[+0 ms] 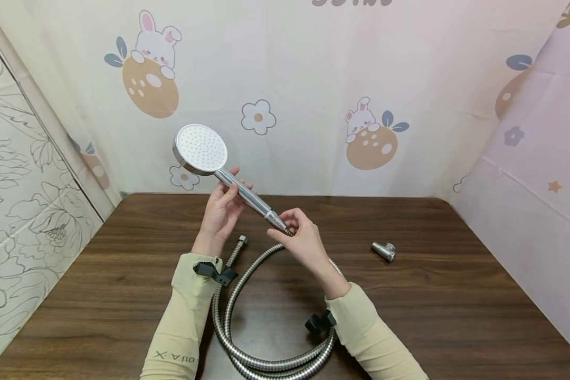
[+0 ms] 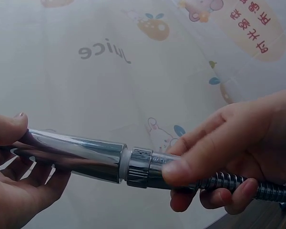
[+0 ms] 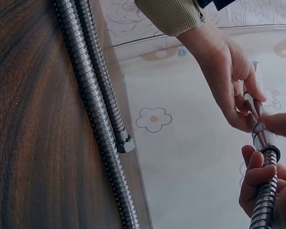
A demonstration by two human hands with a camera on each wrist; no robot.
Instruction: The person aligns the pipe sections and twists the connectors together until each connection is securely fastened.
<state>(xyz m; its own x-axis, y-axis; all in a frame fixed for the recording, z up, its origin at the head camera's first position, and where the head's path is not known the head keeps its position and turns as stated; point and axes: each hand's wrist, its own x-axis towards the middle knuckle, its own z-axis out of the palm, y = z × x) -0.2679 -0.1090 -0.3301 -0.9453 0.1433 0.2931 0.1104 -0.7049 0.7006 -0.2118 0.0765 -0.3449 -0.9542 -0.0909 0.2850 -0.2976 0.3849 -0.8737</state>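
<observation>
In the head view, my left hand [image 1: 220, 217] grips the chrome handle of a hand shower [image 1: 201, 149], its round white spray face tilted up toward the left. My right hand [image 1: 303, 240] pinches the chrome end connector [image 2: 157, 168] of a flexible metal shower hose [image 1: 266, 365] at the foot of that handle. In the left wrist view, a narrow white ring [image 2: 125, 164] shows between handle and connector, which are in line. The hose runs down from my right fingers and lies coiled on the table. Its other end, with a hex nut [image 3: 126, 145], rests by my left wrist.
A small chrome T-shaped fitting [image 1: 383, 251] lies on the brown wooden table [image 1: 437, 295], right of my right hand. A printed curtain [image 1: 294, 68] hangs behind the table's far edge, and more patterned cloth hangs at both sides.
</observation>
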